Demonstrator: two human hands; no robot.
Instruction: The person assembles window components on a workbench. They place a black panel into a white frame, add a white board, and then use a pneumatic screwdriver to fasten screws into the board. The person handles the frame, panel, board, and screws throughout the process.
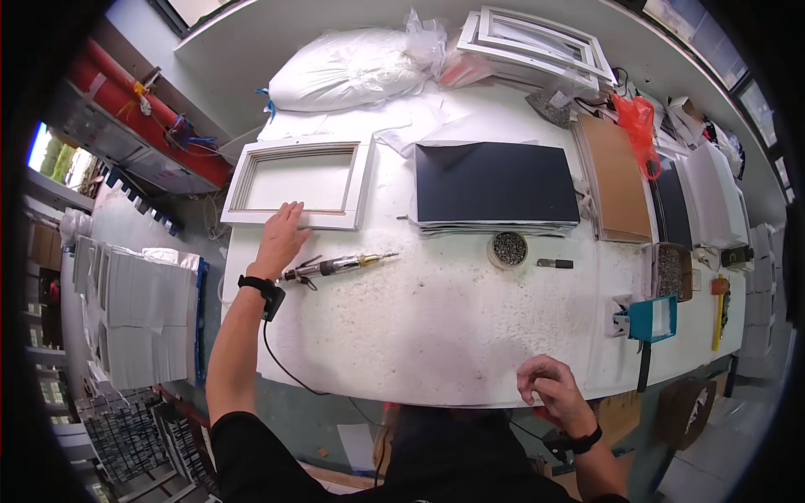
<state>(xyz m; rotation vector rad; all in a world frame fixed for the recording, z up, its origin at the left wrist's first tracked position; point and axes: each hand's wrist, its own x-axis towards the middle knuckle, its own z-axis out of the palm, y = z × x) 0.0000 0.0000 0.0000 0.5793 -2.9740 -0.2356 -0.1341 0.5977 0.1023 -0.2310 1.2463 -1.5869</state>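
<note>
A stack of white rectangular frames (362,184) lies at the left of the white worktable. My left hand (285,236) rests on its near edge, fingers stretched out, holding nothing. Just nearer to me is an electric screwdriver (340,264), lying on the table with its bit pointing right. My right hand (553,390) hovers at the table's front edge with its fingers curled in; whatever they hold, if anything, is hidden. A round tub of small screws (508,249) stands near the middle, beside a short dark-handled tool (555,264).
Behind the tub lies a stack of dark panels (495,183). Brown boards (612,176), a box of screws (671,270) and a teal device with a black handle (650,320) occupy the right. A white sack (348,71) and more frames (537,46) sit at the back.
</note>
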